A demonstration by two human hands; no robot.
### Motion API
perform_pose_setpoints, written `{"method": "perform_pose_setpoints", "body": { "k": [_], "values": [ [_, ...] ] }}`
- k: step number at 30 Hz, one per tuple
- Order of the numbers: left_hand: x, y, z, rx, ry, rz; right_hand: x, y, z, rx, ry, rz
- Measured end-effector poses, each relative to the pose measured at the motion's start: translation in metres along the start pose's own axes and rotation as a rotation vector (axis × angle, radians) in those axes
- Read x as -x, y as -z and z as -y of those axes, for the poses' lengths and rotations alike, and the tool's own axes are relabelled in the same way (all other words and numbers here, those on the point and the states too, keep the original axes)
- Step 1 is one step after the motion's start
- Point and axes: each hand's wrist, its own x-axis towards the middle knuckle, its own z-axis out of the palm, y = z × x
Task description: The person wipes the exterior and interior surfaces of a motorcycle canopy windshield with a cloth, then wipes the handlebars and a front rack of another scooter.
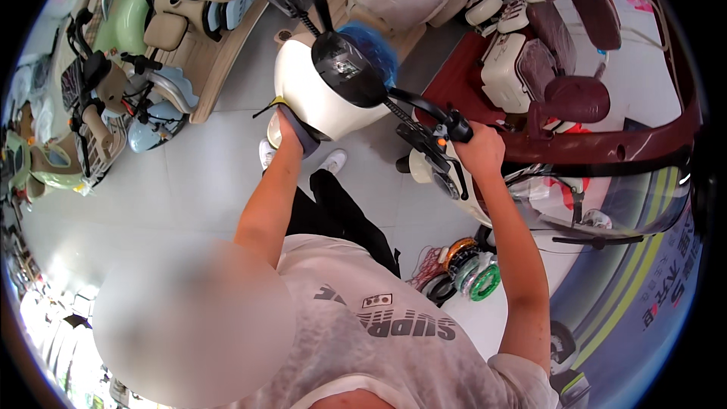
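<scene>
Clasping the black handlebar end (459,127), our right grip (482,149) is closed round it, with the brake lever (460,180) just beside. Our left grip (288,132) is at a grey cloth (307,136) with a yellow edge, lying against the lower left side of the scooter's cream front panel (307,95); fingers mostly hidden, so we can't tell whether it's clenched or only pressing flat. Key relation: the panel lies just to the right of our left grip and beyond it, touching the cloth; left is the nearer hand, right is well apart along the bar. Handlebar's long axis runs slantwise, far left to near right, with the black dashboard (348,68) at its middle. Behind that we note blue plastic film (371,45). Farther out: maroon vehicle (606,148) on our right, coloured coils (485,282) below it, pale green scooter (129,19) at far left.
</scene>
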Motion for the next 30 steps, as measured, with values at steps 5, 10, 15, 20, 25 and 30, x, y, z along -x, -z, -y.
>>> {"method": "perform_pose_setpoints", "body": {
  "k": [5, 10, 15, 20, 25, 30],
  "values": [
    [0.035, 0.005, 0.006, 0.199, -0.074, 0.208, 0.004, 0.001, 0.02, -0.07, 0.01, 0.017],
    [0.056, -0.021, 0.053, 0.235, -0.109, 0.232, 0.014, 0.004, 0.025, -0.076, -0.009, 0.038],
    [0.069, -0.053, 0.072, 0.351, -0.158, 0.337, 0.018, 0.005, 0.027, -0.082, -0.001, 0.037],
    [0.059, -0.09, 0.064, 0.457, -0.248, 0.45, 0.015, -0.001, 0.026, -0.117, 0.006, 0.011],
    [0.048, -0.12, 0.07, 0.088, -0.311, 0.058, 0.018, -0.001, 0.019, -0.132, -0.035, 0.024],
    [0.007, -0.103, 0.077, -0.896, -0.656, -1.363, 0.013, 0.0, 0.038, -0.16, 0.036, 0.005]
  ]
}}
